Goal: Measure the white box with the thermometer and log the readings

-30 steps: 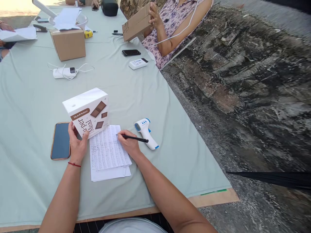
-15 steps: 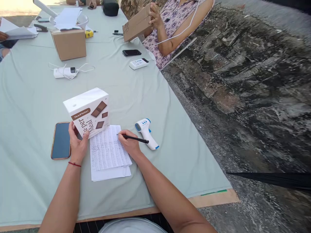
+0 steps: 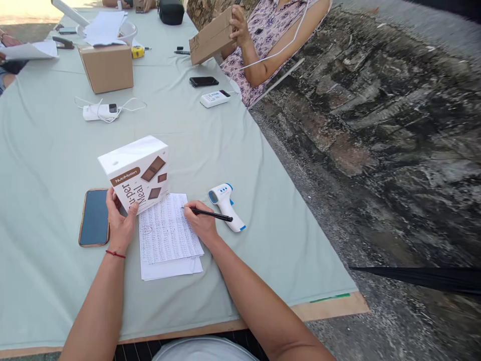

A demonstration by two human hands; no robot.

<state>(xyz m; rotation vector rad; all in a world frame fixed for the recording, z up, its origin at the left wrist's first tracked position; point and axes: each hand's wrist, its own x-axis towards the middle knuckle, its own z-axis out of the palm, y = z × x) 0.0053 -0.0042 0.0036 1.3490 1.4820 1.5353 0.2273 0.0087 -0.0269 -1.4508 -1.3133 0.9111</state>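
Observation:
My left hand (image 3: 122, 220) grips the lower left corner of a white box (image 3: 140, 175), printed "NutriMotion" with brown rectangles and tilted over the top of a handwritten sheet (image 3: 169, 233). The sheet is full of lines of writing, with a circled mark on its left side, and lies on other white paper (image 3: 171, 271). Closed around a black pen (image 3: 212, 214), my right hand (image 3: 202, 220) rests at the sheet's upper right edge. Just right of that hand lies a white and blue infrared thermometer (image 3: 227, 205). A phone (image 3: 93, 218) lies beside my left hand.
Farther up the cloth-covered table (image 3: 180, 150) are a power bank with a cable (image 3: 100, 112), a cardboard box (image 3: 107, 69), a dark phone (image 3: 203, 81) and a white device (image 3: 215, 99). At the right edge a seated person (image 3: 263, 50) holds another cardboard box (image 3: 211, 37).
My right hand and the pen have shifted very slightly to the right. The left hand and white box stay still. At the far left, another person's paper has been lowered.

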